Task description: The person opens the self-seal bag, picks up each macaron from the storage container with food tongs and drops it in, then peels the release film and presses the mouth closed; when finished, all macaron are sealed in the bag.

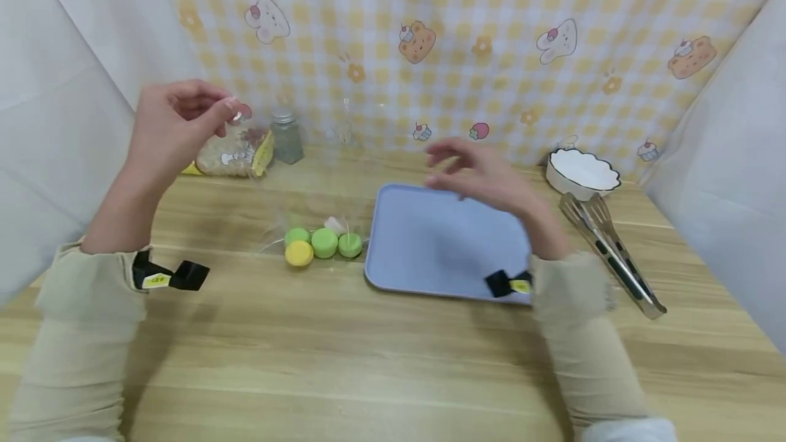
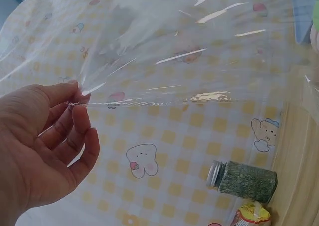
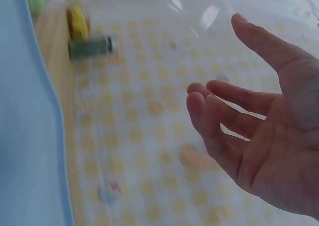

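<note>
My left hand (image 1: pixel 175 125) is raised at the left, pinching the top edge of a clear plastic bag (image 2: pixel 164 51) between thumb and fingers. The bag hangs down to the table, its sheet nearly invisible in the head view. At its bottom sit several small round pieces, green (image 1: pixel 324 243) and yellow (image 1: pixel 299 253), with a whitish bit behind them; their kind is hard to tell. My right hand (image 1: pixel 482 176) hovers over the blue tray (image 1: pixel 448 244), blurred. Its fingers are loosely bent with the thumb apart, and nothing shows between them in the right wrist view.
A glass jar of green flakes (image 2: pixel 247 180) and a filled packet (image 1: pixel 227 152) stand at the back left. On the right are a white scalloped dish (image 1: pixel 583 172) and metal tongs (image 1: pixel 614 258). A checked curtain (image 1: pixel 381 39) hangs behind the wooden table (image 1: pixel 344 360).
</note>
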Motion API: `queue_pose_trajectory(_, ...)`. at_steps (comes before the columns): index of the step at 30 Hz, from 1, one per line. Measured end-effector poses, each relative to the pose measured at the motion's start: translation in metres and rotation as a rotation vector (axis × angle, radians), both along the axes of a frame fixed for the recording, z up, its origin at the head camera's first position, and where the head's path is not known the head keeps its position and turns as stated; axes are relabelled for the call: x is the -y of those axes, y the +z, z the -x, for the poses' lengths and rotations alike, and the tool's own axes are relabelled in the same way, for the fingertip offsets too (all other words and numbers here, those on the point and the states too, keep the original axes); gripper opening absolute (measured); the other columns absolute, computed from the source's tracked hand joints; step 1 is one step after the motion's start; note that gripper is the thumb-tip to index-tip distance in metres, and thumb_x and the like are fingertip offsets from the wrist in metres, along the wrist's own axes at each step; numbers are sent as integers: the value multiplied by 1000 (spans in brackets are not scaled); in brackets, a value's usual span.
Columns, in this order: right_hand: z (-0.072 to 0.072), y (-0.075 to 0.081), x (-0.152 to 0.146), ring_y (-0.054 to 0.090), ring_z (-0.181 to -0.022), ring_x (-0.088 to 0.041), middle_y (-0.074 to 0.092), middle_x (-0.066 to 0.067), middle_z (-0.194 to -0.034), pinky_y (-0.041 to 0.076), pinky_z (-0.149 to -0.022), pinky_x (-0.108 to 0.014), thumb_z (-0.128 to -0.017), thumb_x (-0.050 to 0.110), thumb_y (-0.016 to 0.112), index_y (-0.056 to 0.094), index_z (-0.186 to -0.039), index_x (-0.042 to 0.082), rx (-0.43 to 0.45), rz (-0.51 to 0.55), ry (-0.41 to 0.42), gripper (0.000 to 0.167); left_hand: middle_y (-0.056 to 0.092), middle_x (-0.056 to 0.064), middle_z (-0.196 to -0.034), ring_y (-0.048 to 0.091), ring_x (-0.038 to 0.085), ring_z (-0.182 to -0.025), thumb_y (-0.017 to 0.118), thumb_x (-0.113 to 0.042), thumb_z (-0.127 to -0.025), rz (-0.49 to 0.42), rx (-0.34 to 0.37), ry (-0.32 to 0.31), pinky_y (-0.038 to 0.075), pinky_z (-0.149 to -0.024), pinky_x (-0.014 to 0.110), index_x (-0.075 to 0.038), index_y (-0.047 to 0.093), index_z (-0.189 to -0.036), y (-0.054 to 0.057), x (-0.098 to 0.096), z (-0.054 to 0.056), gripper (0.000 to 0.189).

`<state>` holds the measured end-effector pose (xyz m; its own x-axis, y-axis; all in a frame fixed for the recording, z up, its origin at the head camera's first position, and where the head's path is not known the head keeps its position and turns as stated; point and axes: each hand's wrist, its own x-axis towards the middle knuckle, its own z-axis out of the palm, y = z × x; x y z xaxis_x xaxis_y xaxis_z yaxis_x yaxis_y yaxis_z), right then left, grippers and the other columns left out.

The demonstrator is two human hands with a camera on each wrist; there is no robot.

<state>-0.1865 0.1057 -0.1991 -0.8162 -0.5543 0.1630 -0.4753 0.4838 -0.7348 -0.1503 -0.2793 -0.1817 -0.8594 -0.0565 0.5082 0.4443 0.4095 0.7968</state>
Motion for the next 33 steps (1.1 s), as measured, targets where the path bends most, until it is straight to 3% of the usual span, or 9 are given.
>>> queue_pose_trajectory(4, 9, -5, 52, 58, -76, -17, 63, -4, -107, 49, -59, -29, -87, 23, 67, 58, -121, 6, -120, 100, 47, 38, 71, 2, -80, 56, 13, -57, 66, -6, -86, -149, -42, -125, 37, -42, 17, 6, 67, -93, -2, 2, 1, 14)
queue_pose_trajectory(8, 12, -5, 77, 56, -61, -19, 67, -7, -87, 41, -54, -24, -90, 13, 62, 68, -99, 2, -205, 266, 71, 15, 69, 8, -76, 58, 15, -59, 68, 0, -82, -302, -54, -242, 49, -56, 17, 11, 66, -90, -1, 7, 0, 13)
queue_pose_trajectory(10, 11, -4, 81, 57, -62, -17, 67, -7, -81, 40, -54, -24, -90, 10, 62, 70, -94, 1, -225, 303, 94, 12, 69, 10, -82, 60, 17, -66, 66, 0, -84, -265, -23, -277, 51, -62, 20, 12, 65, -94, 0, 12, -2, 15)
queue_pose_trajectory(14, 10, -4, 85, 60, -67, -15, 67, -6, -78, 40, -56, -25, -91, 12, 61, 70, -94, 1, -252, 326, 90, 15, 68, 5, -103, 61, 16, -90, 61, -2, -89, -14, 77, -328, 47, -73, 20, 7, 64, -106, 3, 26, -6, 20)
queue_pose_trajectory(17, 11, -6, 86, 61, -67, -15, 67, -8, -78, 41, -55, -24, -91, 11, 61, 71, -95, -1, -251, 365, 79, 16, 67, 8, -106, 58, 17, -104, 59, -1, -90, 71, 131, -458, 46, -75, 23, 5, 62, -112, 4, 36, -8, 24)
queue_pose_trajectory(21, 12, -10, 83, 61, -62, -15, 67, -11, -79, 43, -53, -23, -90, 7, 61, 69, -101, -2, -220, 436, 83, 17, 65, 20, -102, 60, 25, -101, 60, 2, -88, 36, 205, -661, 50, -77, 28, 7, 56, -121, 3, 41, -7, 34)
queue_pose_trajectory(23, 13, -11, 82, 57, -57, -15, 66, -13, -79, 41, -50, -23, -90, 6, 61, 68, -105, -2, -192, 467, 88, 19, 65, 18, -104, 63, 26, -94, 63, 0, -87, 109, 236, -635, 51, -76, 29, 4, 58, -120, 3, 40, -7, 34)
queue_pose_trajectory(27, 15, -12, 82, 44, -47, -14, 64, -14, -77, 33, -42, -23, -89, 5, 61, 67, -108, -2, -154, 513, 100, 21, 69, 10, -98, 66, 19, -88, 66, -1, -85, 251, 277, -451, 52, -73, 25, 0, 65, -109, 6, 32, -9, 24)
queue_pose_trajectory(33, 17, -11, 79, 36, -43, -12, 65, -11, -74, 27, -40, -22, -88, 1, 60, 66, -106, -4, -156, 571, 108, 19, 70, 9, -90, 67, 19, -81, 65, -1, -85, 206, 260, -357, 51, -71, 22, 2, 65, -108, 8, 34, -12, 23)
